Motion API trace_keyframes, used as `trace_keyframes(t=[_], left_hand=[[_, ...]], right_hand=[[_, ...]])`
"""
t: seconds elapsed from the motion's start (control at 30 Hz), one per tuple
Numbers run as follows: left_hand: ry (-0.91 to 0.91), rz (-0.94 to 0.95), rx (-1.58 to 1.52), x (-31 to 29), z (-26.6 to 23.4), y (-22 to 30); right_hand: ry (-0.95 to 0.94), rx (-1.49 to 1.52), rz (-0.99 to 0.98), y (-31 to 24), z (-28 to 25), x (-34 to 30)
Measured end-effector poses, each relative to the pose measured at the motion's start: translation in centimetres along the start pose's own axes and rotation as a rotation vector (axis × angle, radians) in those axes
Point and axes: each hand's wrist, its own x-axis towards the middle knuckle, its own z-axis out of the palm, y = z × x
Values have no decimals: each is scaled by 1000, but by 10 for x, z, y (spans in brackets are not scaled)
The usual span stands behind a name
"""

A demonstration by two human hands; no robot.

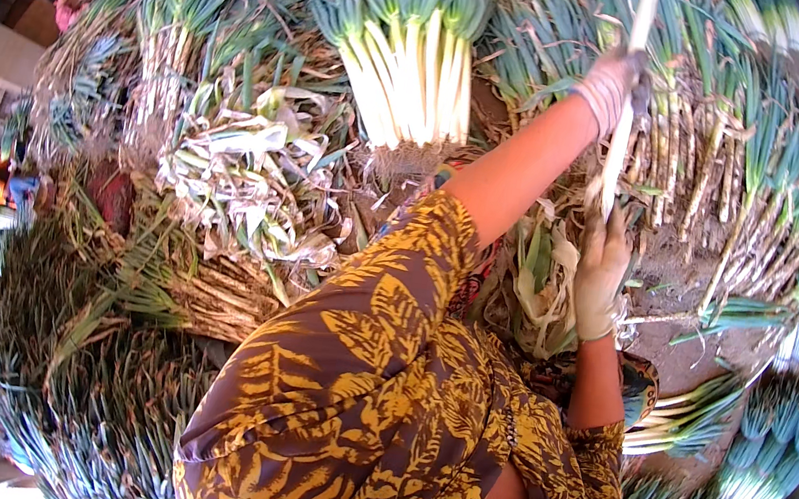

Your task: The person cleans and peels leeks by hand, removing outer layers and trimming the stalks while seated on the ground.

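Note:
A long green onion [618, 162] with a pale, peeled stalk stands out between my two gloved hands. My left hand [619, 89] reaches far forward and is closed around the upper part of the stalk. Nearer to me, my right hand [602, 271] has its fingers around the lower end of the same stalk. The tip of the onion runs out past the top of the picture. Below and beside my right hand lies a heap of stripped outer leaves [541, 283].
Clean white-stalked onions [407, 74] lie fanned out ahead. Unpeeled, soil-covered onions [698, 163] are spread at the right. A pile of peelings [258, 175] sits left of centre, and a dense mass of green onions [90, 380] fills the lower left. Finished-looking bundles [761, 474] stand far right.

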Motion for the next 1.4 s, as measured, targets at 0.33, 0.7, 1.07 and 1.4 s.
trace_keyframes(t=[0.33,0.7,1.07,1.4], left_hand=[[217,540,410,34,-172,167],[1090,208,1819,-11,-475,114],[571,30,1924,-41,-523,92],[697,-57,1690,-72,-416,112]], right_hand=[[-238,-278,71,110,11,-33],[-316,-380,248,147,23,-34],[260,-445,175,209,-81,-16],[1250,401,1105,472,-209,-47]])
